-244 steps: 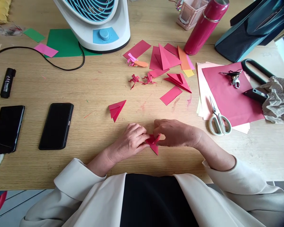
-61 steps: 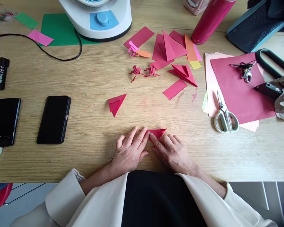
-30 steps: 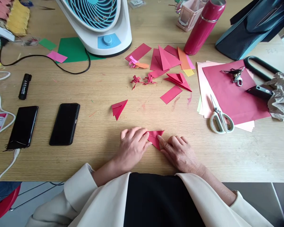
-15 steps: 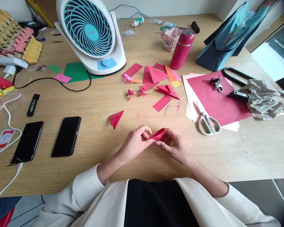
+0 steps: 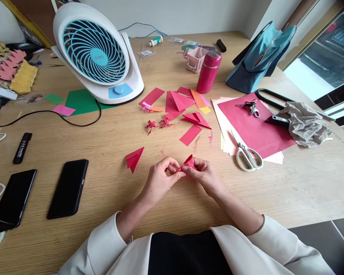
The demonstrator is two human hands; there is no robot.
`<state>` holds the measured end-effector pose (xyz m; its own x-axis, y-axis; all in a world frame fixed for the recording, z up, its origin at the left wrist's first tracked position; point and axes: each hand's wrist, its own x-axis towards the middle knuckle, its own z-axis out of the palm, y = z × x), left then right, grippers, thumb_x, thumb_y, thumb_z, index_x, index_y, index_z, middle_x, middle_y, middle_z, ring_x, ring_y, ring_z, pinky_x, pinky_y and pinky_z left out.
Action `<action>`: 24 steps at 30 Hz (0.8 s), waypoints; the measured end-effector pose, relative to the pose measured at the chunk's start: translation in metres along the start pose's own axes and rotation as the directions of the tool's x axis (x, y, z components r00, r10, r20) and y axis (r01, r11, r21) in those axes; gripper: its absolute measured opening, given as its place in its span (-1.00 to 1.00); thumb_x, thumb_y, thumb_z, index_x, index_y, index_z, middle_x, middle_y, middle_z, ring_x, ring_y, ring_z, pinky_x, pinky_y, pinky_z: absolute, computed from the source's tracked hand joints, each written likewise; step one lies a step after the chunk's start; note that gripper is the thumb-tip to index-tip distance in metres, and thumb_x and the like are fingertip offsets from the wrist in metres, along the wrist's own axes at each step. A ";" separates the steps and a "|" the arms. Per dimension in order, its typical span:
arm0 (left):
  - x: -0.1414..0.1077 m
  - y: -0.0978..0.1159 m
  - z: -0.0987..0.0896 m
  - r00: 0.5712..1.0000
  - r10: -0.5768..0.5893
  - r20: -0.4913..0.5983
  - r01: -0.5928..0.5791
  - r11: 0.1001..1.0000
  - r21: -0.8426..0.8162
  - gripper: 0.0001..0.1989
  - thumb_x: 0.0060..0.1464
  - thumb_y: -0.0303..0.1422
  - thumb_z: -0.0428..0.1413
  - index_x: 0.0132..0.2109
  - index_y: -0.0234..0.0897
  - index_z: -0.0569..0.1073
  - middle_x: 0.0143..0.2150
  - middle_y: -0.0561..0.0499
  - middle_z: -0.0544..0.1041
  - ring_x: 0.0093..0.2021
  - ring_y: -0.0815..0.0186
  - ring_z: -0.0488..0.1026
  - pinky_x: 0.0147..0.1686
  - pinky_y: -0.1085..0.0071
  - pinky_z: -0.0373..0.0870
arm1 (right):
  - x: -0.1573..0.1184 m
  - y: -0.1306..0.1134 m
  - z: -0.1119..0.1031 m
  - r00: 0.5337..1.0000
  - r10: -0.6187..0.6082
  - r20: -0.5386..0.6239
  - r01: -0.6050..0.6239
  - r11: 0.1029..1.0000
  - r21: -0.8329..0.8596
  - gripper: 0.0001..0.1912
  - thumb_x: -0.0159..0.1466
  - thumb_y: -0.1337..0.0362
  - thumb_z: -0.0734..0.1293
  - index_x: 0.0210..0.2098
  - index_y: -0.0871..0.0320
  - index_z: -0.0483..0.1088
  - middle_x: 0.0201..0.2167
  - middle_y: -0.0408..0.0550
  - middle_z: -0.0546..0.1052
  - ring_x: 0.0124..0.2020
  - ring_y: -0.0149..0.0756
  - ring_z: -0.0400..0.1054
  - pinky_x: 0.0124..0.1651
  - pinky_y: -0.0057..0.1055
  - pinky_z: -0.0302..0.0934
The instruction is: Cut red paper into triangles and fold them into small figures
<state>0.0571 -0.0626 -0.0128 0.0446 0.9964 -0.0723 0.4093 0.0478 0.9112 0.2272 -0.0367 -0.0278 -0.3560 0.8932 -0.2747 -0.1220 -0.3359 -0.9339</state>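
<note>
Between my two hands is a small piece of folded red paper (image 5: 189, 162), its upper point sticking up. My left hand (image 5: 163, 176) pinches its left corner. My right hand (image 5: 204, 175) grips the right side, with the thumb lying across the front of the fold. The fingertips behind the paper are partly hidden. To the left on the table lies a separate folded red paper triangle (image 5: 134, 158). Beyond my hands are two small folded red paper figures (image 5: 164, 122), a red paper strip (image 5: 190, 135) and another folded red piece (image 5: 197, 119).
White-handled scissors (image 5: 249, 156) lie partly on red paper sheets (image 5: 255, 126) at right. A pink flask (image 5: 208, 72) and a blue bag (image 5: 258, 61) stand behind. At left are a white fan (image 5: 99, 57), a black phone (image 5: 68, 189) and a marker (image 5: 22, 148).
My right thumb has moved up and left onto the front of the folded paper, and both hands have drawn closer together. The camera view has shifted, too.
</note>
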 end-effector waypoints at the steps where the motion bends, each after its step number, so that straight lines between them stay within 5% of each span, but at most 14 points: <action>1: 0.000 -0.002 0.000 1.000 -0.009 0.002 0.009 1.000 0.003 -0.82 0.00 -0.33 0.31 -0.33 -0.23 0.44 -0.43 0.14 0.51 -0.42 0.42 0.44 -0.35 0.51 0.32 | 0.001 0.001 0.000 1.000 -0.002 -0.009 0.002 1.000 0.014 -0.66 0.07 0.04 0.53 -0.52 0.17 0.45 -0.58 -0.21 0.36 -0.51 -0.45 0.14 -0.39 -0.44 0.02; 10: 0.000 -0.010 0.003 0.996 -0.057 0.062 0.058 0.998 -0.016 -0.88 0.03 -0.35 0.27 -0.31 -0.25 0.48 -0.45 0.15 0.51 -0.42 0.41 0.42 -0.34 0.49 0.31 | 0.000 0.008 -0.007 0.997 -0.042 -0.060 0.047 0.996 0.077 -0.71 0.17 0.09 0.47 -0.50 0.17 0.49 -0.54 -0.18 0.42 -0.49 -0.45 0.16 -0.39 -0.45 0.03; 17: 0.000 -0.009 0.004 0.994 0.077 0.075 -0.077 0.997 -0.004 -0.88 0.11 -0.37 0.20 -0.37 -0.26 0.45 -0.41 0.13 0.48 -0.38 0.41 0.39 -0.28 0.48 0.29 | -0.001 0.010 -0.005 0.995 -0.101 -0.026 0.103 0.992 0.073 -0.74 0.18 0.11 0.48 -0.48 0.15 0.50 -0.51 -0.17 0.42 -0.46 -0.43 0.19 -0.36 -0.44 0.06; 24: -0.002 -0.007 0.006 0.995 0.081 0.050 -0.081 0.997 0.015 -0.75 0.16 -0.30 0.17 -0.45 -0.27 0.38 -0.48 0.14 0.43 -0.44 0.44 0.31 -0.38 0.50 0.23 | 0.000 0.011 -0.002 0.993 -0.114 -0.006 0.114 0.993 0.031 -0.76 0.08 0.15 0.54 -0.51 0.15 0.48 -0.52 -0.19 0.40 -0.47 -0.43 0.22 -0.36 -0.43 0.08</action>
<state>0.0594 -0.0658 -0.0215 0.1233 0.9922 -0.0189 0.4178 -0.0346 0.9079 0.2275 -0.0402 -0.0382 -0.3338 0.9276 -0.1677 -0.1903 -0.2405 -0.9518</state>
